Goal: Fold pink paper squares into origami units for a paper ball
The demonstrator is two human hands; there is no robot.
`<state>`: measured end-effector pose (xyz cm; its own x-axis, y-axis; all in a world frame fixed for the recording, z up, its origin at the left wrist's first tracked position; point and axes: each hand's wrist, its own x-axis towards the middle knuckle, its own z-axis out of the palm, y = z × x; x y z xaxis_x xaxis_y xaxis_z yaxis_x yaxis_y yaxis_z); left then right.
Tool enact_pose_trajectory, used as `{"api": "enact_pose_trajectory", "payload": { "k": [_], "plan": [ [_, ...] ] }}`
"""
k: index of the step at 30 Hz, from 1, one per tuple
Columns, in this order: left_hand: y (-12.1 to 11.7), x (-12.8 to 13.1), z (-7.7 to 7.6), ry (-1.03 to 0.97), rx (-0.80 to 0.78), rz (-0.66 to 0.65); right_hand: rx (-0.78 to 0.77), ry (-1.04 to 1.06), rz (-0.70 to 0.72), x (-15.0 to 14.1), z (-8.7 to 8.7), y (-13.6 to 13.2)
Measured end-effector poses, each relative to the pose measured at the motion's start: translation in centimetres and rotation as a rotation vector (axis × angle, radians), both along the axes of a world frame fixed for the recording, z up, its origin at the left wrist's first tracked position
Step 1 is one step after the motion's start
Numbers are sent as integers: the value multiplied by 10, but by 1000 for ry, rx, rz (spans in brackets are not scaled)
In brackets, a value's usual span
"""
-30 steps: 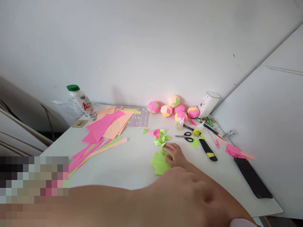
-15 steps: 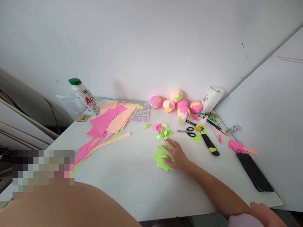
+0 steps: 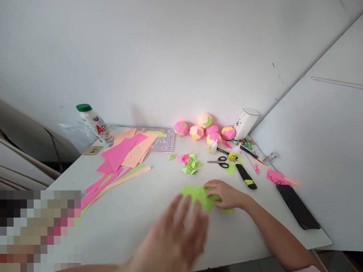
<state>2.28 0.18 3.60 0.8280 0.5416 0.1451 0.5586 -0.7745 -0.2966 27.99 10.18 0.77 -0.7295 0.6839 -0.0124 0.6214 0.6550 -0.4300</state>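
Note:
My right hand (image 3: 225, 194) is low over the table, its fingers and thumb curled around part of some thin green paper pieces (image 3: 195, 193). The pieces lie spread on the tabletop, and a bit of green also shows below the wrist. My left hand (image 3: 176, 230) is in front of them, nearer the camera, blurred, with its fingers apart and nothing in it. It hides part of the table. Just beyond is a small heap of folded green and pink paper pieces (image 3: 191, 164). A lone green triangle (image 3: 171, 157) lies left of this heap.
Behind stand several pink, peach and green paper balls (image 3: 196, 132). Scissors (image 3: 219, 162), glue bottles (image 3: 234, 153), a cutter knife (image 3: 246, 176) and a black case (image 3: 297, 206) lie right. Coloured sheets (image 3: 119, 153), paper strips (image 3: 113, 181) and a white bottle (image 3: 98, 126) are left.
My left hand has come from the lower right edge to the middle front. My right hand has shifted right and nearer, and the green pieces are spread wider. The view has moved slightly.

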Motion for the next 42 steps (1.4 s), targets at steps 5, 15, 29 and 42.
{"api": "enact_pose_trajectory", "payload": {
  "k": [5, 15, 29, 42],
  "plan": [
    [125, -8, -37, -148, -257, 690, 82, -115, -576, 36, 5, 19],
    [121, 20, -100, -457, -169, 588, 378, -292, -743, 43, -29, 31],
    [87, 27, -70, -644, -526, -142, 386, -263, -701, 55, -27, 29],
    [99, 23, -72, -861, -683, -50, 427, 121, -869, 68, -17, 27]
  ]
}}
